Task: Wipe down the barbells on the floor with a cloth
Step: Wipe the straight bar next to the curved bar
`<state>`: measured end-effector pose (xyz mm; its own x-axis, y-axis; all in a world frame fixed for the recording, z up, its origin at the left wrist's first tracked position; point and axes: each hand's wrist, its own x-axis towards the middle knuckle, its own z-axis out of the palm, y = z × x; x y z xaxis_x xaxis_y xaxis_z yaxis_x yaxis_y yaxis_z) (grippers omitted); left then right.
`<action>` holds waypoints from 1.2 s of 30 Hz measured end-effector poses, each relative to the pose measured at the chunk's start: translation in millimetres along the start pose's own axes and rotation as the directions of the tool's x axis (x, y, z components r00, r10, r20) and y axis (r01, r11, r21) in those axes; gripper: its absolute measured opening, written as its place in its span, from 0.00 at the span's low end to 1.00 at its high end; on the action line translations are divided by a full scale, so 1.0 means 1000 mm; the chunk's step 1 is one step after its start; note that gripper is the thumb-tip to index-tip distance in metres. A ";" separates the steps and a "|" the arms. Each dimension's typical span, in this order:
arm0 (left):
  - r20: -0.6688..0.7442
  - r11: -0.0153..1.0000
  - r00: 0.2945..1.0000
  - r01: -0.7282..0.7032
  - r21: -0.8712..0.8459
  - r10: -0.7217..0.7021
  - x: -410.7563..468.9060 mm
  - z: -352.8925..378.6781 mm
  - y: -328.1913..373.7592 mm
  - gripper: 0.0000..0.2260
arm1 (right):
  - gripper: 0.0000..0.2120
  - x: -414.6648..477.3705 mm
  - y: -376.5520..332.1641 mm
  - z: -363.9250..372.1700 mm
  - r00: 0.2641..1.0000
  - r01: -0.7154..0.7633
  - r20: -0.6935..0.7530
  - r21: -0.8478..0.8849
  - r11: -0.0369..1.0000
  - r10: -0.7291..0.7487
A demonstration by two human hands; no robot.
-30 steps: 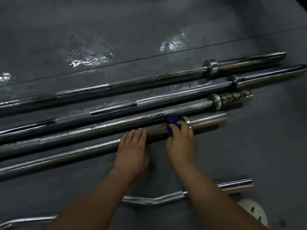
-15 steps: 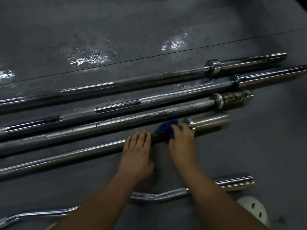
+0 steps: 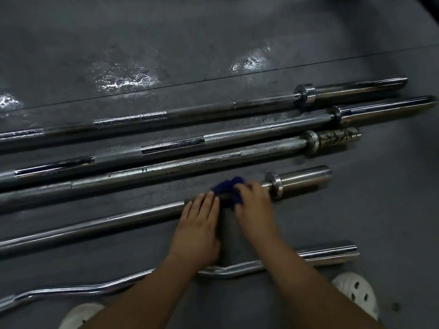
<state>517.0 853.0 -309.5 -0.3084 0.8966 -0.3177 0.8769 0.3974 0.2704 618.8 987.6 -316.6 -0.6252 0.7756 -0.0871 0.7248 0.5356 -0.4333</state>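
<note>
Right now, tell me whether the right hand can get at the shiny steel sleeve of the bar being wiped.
Probably yes: the right hand grips the blue cloth beside the sleeve, nothing between.

Bare floor (image 3: 380, 210) lies open right of the short barbell (image 3: 95, 227). A rusty barbell (image 3: 166, 170) blocks the far side, and a curl bar (image 3: 232, 269) the near side.

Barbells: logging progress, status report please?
Left hand flat on fourth bar. Right hand presses blue cloth onto it near the collar. Nothing in the way.
</note>
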 end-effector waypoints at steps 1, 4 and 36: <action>-0.006 1.000 1.000 0.000 -0.008 0.000 0.000 -0.001 -0.001 0.41 | 0.21 0.003 0.008 -0.007 0.984 -0.158 -0.075 0.030 0.987 0.160; 0.002 1.000 1.000 0.007 -0.004 -0.007 0.000 0.002 -0.002 0.42 | 0.20 -0.005 -0.006 -0.007 0.953 -0.283 -0.113 -0.008 0.959 0.281; 0.005 0.998 1.000 0.029 -0.057 -0.028 0.038 -0.009 -0.016 0.46 | 0.16 0.043 -0.025 0.007 0.991 -0.079 -0.112 -0.030 0.996 0.075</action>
<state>487.7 882.4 -318.4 -0.3311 0.8840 -0.3301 0.8454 0.4333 0.3123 571.5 1004.9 -316.0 -0.5325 0.8462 -0.0181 0.7804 0.4826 -0.3976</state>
